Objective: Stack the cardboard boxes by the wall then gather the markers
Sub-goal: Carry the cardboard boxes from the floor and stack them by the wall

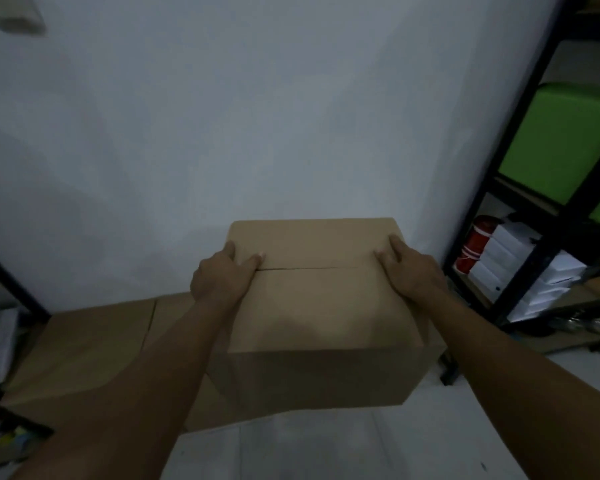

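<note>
A: Both hands are on the top cardboard box [323,306]: left hand [222,275] and right hand [409,268] press its sides, fingers lying straight over the top flaps, not curled.

B: Then keep equal pressure and square it over the lower box [84,348] beneath the hands.

A: Room?

B: Beyond the fingertips the wall [257,116] is close; the black shelf [520,202] stands right of the right hand. Left is freer, I think. No markers can be made out clearly.
</note>
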